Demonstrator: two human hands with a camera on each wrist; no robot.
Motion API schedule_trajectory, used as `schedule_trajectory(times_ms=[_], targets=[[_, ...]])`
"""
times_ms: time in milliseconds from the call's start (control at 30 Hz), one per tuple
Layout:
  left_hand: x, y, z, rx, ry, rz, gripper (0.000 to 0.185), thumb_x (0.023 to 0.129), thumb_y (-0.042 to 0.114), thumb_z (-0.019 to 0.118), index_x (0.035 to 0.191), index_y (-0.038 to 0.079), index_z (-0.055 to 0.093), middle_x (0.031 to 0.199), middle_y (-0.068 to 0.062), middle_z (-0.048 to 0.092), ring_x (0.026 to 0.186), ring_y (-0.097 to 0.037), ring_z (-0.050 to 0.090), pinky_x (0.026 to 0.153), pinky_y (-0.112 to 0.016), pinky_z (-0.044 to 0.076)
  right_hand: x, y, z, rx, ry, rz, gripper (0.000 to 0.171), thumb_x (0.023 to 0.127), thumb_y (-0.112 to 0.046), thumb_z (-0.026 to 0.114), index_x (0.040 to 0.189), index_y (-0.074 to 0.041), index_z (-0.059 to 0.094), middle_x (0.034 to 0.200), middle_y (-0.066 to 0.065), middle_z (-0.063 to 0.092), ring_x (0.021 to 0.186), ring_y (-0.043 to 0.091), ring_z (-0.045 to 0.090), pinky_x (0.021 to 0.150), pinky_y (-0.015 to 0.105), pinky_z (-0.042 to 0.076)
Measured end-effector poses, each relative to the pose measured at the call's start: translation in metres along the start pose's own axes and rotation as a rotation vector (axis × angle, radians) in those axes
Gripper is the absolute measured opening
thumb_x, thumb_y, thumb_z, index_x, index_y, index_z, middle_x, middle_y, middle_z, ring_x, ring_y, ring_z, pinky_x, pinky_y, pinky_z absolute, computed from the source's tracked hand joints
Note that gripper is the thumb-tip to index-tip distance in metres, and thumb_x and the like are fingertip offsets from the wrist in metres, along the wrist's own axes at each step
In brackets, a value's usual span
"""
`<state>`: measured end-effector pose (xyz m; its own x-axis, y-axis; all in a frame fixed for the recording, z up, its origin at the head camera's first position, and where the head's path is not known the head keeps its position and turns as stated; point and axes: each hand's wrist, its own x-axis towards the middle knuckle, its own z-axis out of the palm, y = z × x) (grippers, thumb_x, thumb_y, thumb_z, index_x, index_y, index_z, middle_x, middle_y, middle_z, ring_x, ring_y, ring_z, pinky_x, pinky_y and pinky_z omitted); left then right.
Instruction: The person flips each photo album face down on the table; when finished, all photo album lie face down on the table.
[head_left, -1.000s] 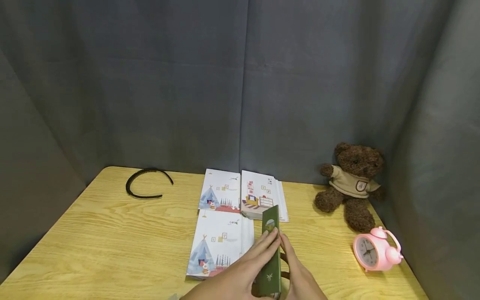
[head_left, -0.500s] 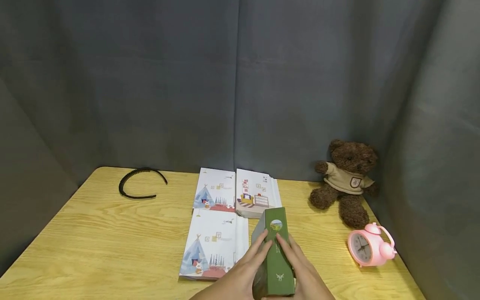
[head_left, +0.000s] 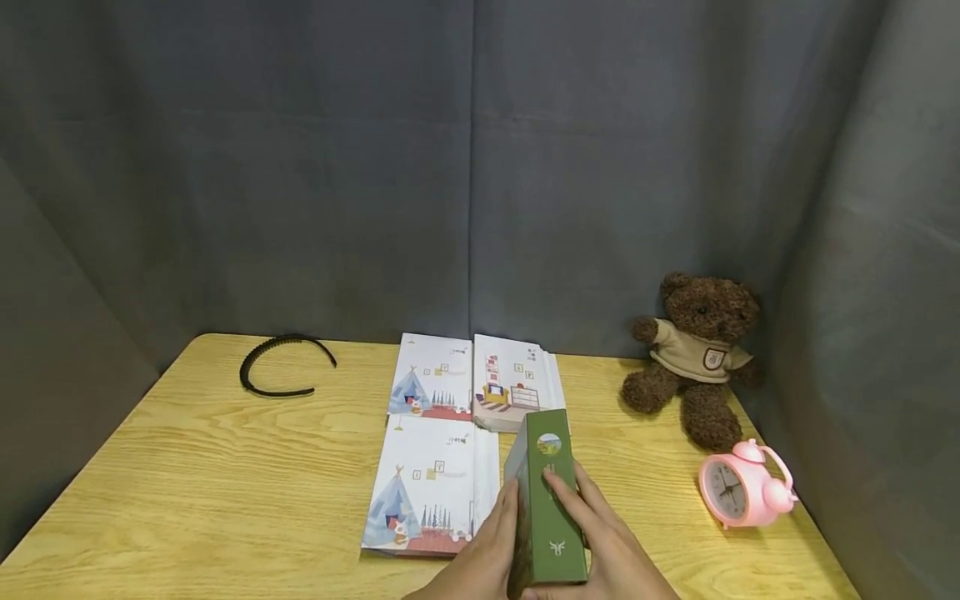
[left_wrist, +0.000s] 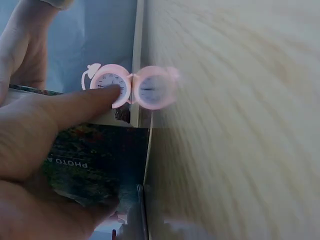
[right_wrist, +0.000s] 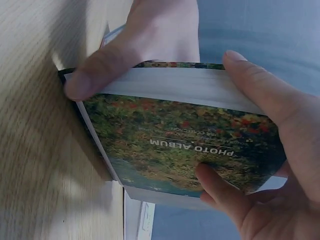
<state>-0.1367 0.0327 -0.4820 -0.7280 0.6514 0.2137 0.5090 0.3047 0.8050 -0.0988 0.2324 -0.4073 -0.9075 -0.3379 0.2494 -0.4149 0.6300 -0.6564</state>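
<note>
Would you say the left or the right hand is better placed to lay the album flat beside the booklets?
Probably the right hand: it wraps the album on the bare table side, thumb across the spine. The left hand sits between album and booklets.

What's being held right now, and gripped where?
A green photo album, standing on edge on the table. Left hand and right hand grip its two covers, near end.

Glossy photo album (right_wrist: pixel 180 145), grained wooden table (head_left: pixel 225 467), plush teddy bear (head_left: pixel 693 358)
</note>
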Motion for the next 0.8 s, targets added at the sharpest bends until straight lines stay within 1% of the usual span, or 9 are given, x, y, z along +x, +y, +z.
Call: schedule_trajectory(times_ms=[100, 167, 267, 433, 533, 633, 700, 733, 800], targets=[[-0.001, -0.002, 0.001, 0.030, 0.006, 0.013, 0.122, 0.082, 0.045, 0.078, 0.153, -0.012, -0.004, 0.157, -0.037, 0.008, 0.141, -0.048, 0.022, 0.112, -0.051, 0.030, 0.000, 0.000, 0.000, 0.002, -0.007, 0.006, 0.108, 0.066, -0.044, 0.092, 0.154, -0.013, 0.038, 0.153, 0.036, 0.025, 0.130, 0.052, 0.039, 0.088, 0.052, 0.050], [-0.001, -0.001, 0.002, 0.052, 0.010, 0.021, 0.120, 0.084, 0.046, 0.076, 0.153, -0.010, -0.005, 0.156, -0.037, 0.011, 0.140, -0.048, 0.025, 0.110, -0.051, 0.033, 0.001, 0.001, 0.000, 0.036, -0.024, 0.025, 0.107, 0.067, -0.044, 0.092, 0.154, -0.013, 0.037, 0.154, 0.036, 0.023, 0.130, 0.053, 0.039, 0.088, 0.048, 0.051], [-0.002, 0.001, 0.001, 0.043, -0.023, -0.007, 0.117, 0.087, 0.049, 0.071, 0.155, -0.006, -0.007, 0.155, -0.038, 0.012, 0.140, -0.050, 0.024, 0.108, -0.055, 0.033, -0.001, 0.004, -0.004, 0.106, -0.063, 0.075, 0.105, 0.069, -0.039, 0.091, 0.155, -0.013, 0.036, 0.154, 0.037, 0.018, 0.129, 0.058, 0.037, 0.087, 0.049, 0.052], [0.001, 0.005, -0.002, 0.070, -0.156, -0.143, 0.112, 0.090, 0.052, 0.068, 0.159, 0.008, -0.009, 0.156, -0.039, 0.009, 0.139, -0.055, 0.024, 0.100, -0.062, 0.039, -0.009, 0.021, -0.016, 0.201, -0.118, 0.147, 0.101, 0.074, -0.026, 0.089, 0.156, -0.012, 0.032, 0.153, 0.043, 0.013, 0.129, 0.068, 0.027, 0.083, 0.067, 0.047], [0.005, 0.007, -0.002, 0.141, -0.234, -0.213, 0.111, 0.087, 0.053, 0.070, 0.160, 0.019, -0.006, 0.159, -0.032, 0.009, 0.140, -0.052, 0.027, 0.094, -0.059, 0.045, -0.017, 0.041, -0.024, 0.210, -0.140, 0.134, 0.097, 0.080, -0.024, 0.085, 0.158, -0.014, 0.029, 0.151, 0.045, 0.011, 0.127, 0.072, 0.022, 0.078, 0.071, 0.045], [0.008, 0.009, 0.000, 0.227, -0.293, -0.241, 0.106, 0.086, 0.059, 0.068, 0.161, 0.026, 0.000, 0.161, -0.027, 0.011, 0.142, -0.048, 0.028, 0.089, -0.055, 0.050, -0.028, 0.066, -0.032, 0.176, -0.140, 0.070, 0.090, 0.086, -0.040, 0.077, 0.159, -0.022, 0.027, 0.149, 0.048, 0.011, 0.123, 0.076, 0.021, 0.071, 0.070, 0.046], [0.011, 0.010, 0.002, 0.282, -0.321, -0.255, 0.102, 0.086, 0.063, 0.064, 0.161, 0.030, 0.004, 0.162, -0.025, 0.013, 0.143, -0.044, 0.028, 0.085, -0.051, 0.052, -0.034, 0.081, -0.034, 0.156, -0.121, 0.030, 0.087, 0.087, -0.052, 0.072, 0.158, -0.029, 0.027, 0.147, 0.050, 0.012, 0.120, 0.077, 0.021, 0.069, 0.069, 0.045], [0.011, 0.011, 0.003, 0.309, -0.331, -0.253, 0.100, 0.087, 0.065, 0.062, 0.161, 0.030, 0.006, 0.161, -0.024, 0.015, 0.143, -0.044, 0.028, 0.083, -0.049, 0.054, -0.037, 0.088, -0.033, 0.160, -0.108, 0.011, 0.085, 0.087, -0.057, 0.067, 0.158, -0.032, 0.027, 0.146, 0.051, 0.013, 0.120, 0.078, 0.020, 0.068, 0.068, 0.045], [0.013, 0.011, 0.003, 0.308, -0.345, -0.277, 0.097, 0.087, 0.065, 0.062, 0.161, 0.033, 0.007, 0.162, -0.022, 0.015, 0.144, -0.041, 0.027, 0.080, -0.047, 0.055, -0.041, 0.098, -0.030, 0.210, -0.091, -0.009, 0.082, 0.088, -0.061, 0.062, 0.157, -0.034, 0.028, 0.144, 0.052, 0.014, 0.119, 0.079, 0.019, 0.069, 0.069, 0.045]])
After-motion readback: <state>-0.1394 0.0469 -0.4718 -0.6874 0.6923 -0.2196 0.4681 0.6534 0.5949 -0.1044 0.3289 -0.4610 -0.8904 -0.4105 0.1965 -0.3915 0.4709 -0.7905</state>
